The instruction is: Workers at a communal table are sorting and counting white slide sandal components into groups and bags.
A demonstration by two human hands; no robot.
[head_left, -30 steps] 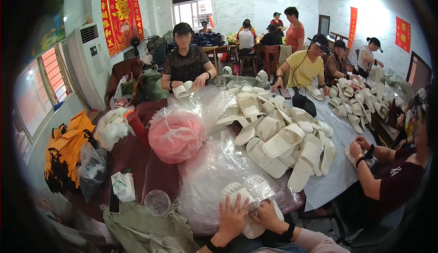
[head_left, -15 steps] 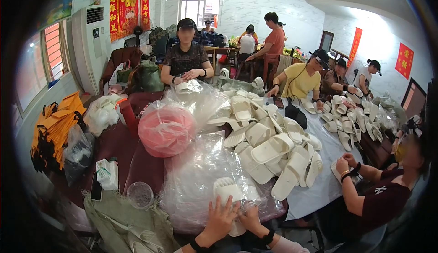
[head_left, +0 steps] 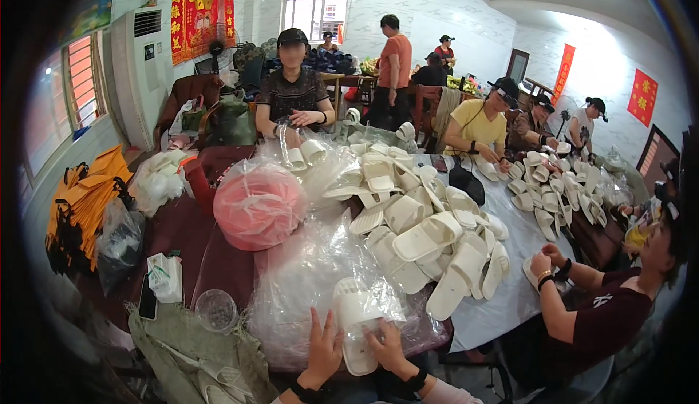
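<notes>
A cream slide slipper (head_left: 357,351) lies in front of me at the near table edge, its toe end pointing away and partly inside a clear plastic bag (head_left: 389,300). Just left of the slipper is my left hand (head_left: 322,346), open with its fingers stretched upward and nothing in it. On the slipper's right edge, my right hand (head_left: 387,346) has its fingers bent round the slipper's side by the bag's mouth. Beneath the slipper spreads a stack of flat clear plastic bags (head_left: 291,295).
A large heap of cream slippers (head_left: 429,236) fills the table's middle right. Left of it sits a pink bundle in clear plastic (head_left: 260,204). A tissue pack (head_left: 165,276), phone (head_left: 148,298) and clear round tub (head_left: 216,311) lie at left. Co-workers sit across and at right.
My left hand has come off the slipper to its left, fingers spreading. More of the slipper's heel end shows. A person in orange at the back has moved left.
</notes>
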